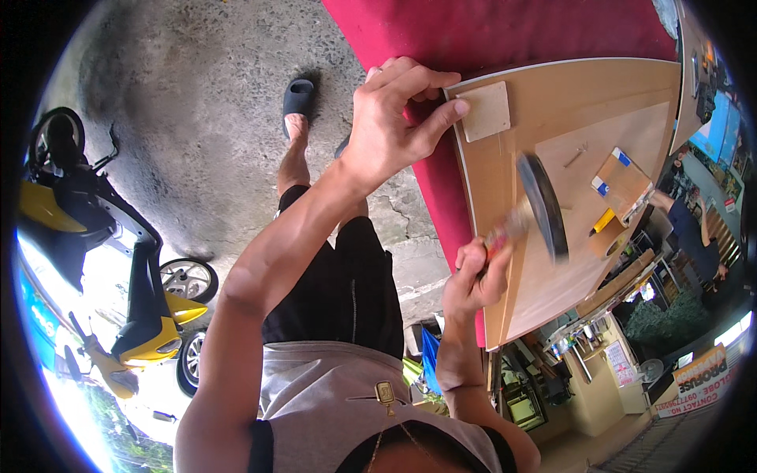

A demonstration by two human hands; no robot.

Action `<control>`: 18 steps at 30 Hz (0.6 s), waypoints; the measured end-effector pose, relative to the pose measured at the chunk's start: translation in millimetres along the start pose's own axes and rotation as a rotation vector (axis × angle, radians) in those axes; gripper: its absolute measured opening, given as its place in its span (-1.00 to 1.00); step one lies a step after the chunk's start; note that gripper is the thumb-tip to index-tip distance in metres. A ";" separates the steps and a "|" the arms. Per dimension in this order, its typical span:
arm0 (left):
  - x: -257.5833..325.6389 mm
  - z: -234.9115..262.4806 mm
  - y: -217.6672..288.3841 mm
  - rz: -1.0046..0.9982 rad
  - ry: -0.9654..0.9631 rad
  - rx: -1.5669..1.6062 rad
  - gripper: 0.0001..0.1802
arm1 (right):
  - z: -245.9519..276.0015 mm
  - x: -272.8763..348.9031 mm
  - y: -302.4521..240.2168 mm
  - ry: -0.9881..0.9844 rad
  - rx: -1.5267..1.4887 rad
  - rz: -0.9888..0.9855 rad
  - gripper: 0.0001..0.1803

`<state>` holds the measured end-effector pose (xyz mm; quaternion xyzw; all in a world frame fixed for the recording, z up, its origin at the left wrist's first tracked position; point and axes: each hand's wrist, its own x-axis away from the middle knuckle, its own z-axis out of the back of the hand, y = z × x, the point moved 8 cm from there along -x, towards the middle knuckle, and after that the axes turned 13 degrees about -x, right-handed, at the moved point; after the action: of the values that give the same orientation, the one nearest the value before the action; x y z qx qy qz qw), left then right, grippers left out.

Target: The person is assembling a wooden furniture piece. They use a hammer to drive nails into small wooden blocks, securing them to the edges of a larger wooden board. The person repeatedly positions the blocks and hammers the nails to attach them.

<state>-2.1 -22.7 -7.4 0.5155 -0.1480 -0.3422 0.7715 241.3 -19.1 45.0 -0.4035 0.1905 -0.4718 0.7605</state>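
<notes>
Wood fills the near side of the scene: a pale brown board [552,197] lies on a red tabletop [473,31], its white edge running close to the person's body. Nearest, the right hand [473,276] is clenched around the handle of a hammer [530,213], whose dark head is blurred above the board's surface. A little farther out, the left hand [394,118] has its fingers pressed together on the board's corner, the thumb tip touching a small square wood block [486,110] that lies flat there. Past the hammer head, a loose nail [576,154] rests on the board, and beside it sits a small cardboard box [623,183] with a yellow object [603,221] just under it. On the concrete floor below, a foot in a dark slide sandal [298,98] shows, and a yellow scooter [118,260] stands well apart at the left.
</notes>
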 end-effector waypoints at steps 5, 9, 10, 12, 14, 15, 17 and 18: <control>-2.5 0.4 1.2 -0.023 -0.009 -0.050 -0.69 | -9.9 -11.9 -10.8 -0.047 0.131 0.095 -0.50; -2.5 2.2 2.0 -0.029 -0.014 -0.060 -0.70 | -1.5 2.2 -15.5 0.035 0.048 0.032 -0.52; -2.1 2.1 2.6 -0.026 -0.017 -0.056 -0.70 | -7.9 -3.4 -17.9 -0.006 0.141 0.107 -0.52; -2.5 4.2 3.2 -0.019 -0.038 -0.086 -0.71 | -16.0 -11.1 -16.5 -0.019 0.156 0.073 -0.53; -6.6 6.0 2.7 -0.026 -0.042 -0.083 -0.70 | -15.1 -10.6 -21.8 -0.037 0.126 -0.072 -0.53; -7.8 4.7 3.2 -0.031 -0.041 -0.053 -0.70 | -14.7 -9.2 -21.0 -0.022 0.100 -0.084 -0.52; -9.1 3.5 3.6 -0.037 -0.060 -0.051 -0.70 | -15.1 1.0 -22.8 -0.004 0.038 -0.130 -0.51; -9.0 2.7 5.1 -0.044 -0.082 -0.072 -0.69 | -20.3 -5.4 -26.7 -0.014 0.047 -0.098 -0.51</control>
<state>-8.3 -17.3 -0.6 0.4759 -0.1558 -0.3849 0.7753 210.0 -29.3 53.5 -0.3976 0.1537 -0.5100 0.7471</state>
